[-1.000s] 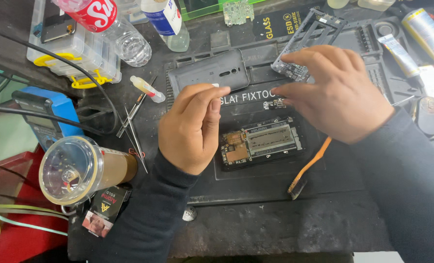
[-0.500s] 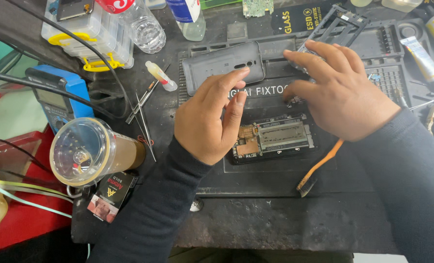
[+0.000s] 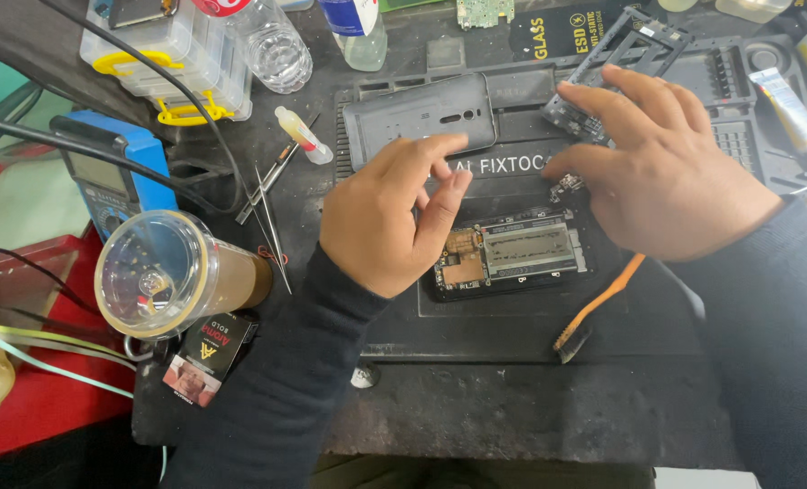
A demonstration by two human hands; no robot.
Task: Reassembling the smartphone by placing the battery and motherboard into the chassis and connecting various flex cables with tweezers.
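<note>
One opened phone (image 3: 512, 254) lies at the centre of the frame on a dark work mat (image 3: 476, 335), its long axis running left to right and its bare insides facing up; the camera end sits under the left hand. The left hand (image 3: 394, 213) hovers over that end with fingers loosely curled and holds nothing I can see. The right hand (image 3: 657, 172), at the upper right, rests spread: its fingertips press on a metal frame (image 3: 639, 41) and its thumb sits beside a small loose part (image 3: 566, 187) just above the phone. One grey back cover (image 3: 419, 118) lies above the left hand, also lengthwise left to right. Open mat shows below the phone down to the near edge of the mat. One orange-handled brush (image 3: 598, 308) lies slanted at the lower right, one pair of tweezers (image 3: 267, 213) to the left, and one clear cup (image 3: 163, 276) and one blue meter (image 3: 114, 177) crowd the left side.
</note>
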